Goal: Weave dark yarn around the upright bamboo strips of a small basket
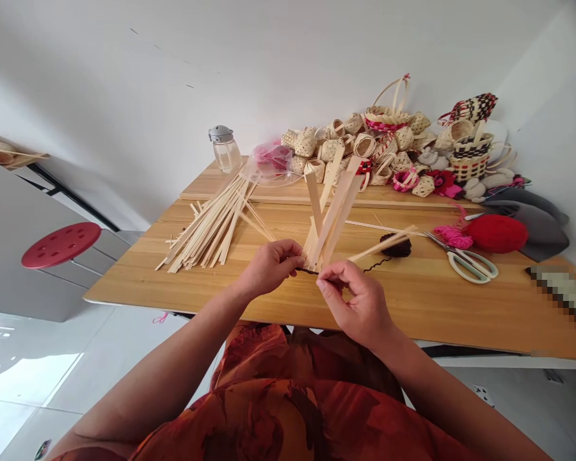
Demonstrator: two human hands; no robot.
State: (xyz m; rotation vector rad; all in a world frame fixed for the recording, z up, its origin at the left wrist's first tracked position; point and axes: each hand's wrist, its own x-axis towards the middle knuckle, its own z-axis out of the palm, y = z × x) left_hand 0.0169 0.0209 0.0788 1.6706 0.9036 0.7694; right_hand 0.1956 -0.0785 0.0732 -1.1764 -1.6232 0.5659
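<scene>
One wooden surface (pixel 413 301), everything on it. One heap of small woven baskets (pixel 365 147) at the back, well over a dozen, overlap blocks exact count. One bundle of loose strips (pixel 216 224), left side, dozens, uncountable. One red stool (pixel 62 244), off to the left. One grey cloth (pixel 532 218), right side. One cluster of upright strips (pixel 338 205), at least four, standing at the middle between the hands, tops fanned. One clear jar (pixel 226 155) with grey lid, one plastic bag (pixel 271 160) just beside it, pink inside. One red yarn ball (pixel 499 232). One pair of scissors (pixel 474 264), lying near it. One pink yarn bundle (pixel 454 237), one dark yarn ball (pixel 397 246). One dark cord (pixel 309 271), at the strips' base.

Two forearms reach forward from the near edge, angled inward. Left hand (pixel 271 264): back upward, thumb and index closed on the lower left of the upright strips, beside the cord. Right hand (pixel 358 299): thumb side toward the wearer, thumb and index tips pinching the dark cord, other fingers curled.
</scene>
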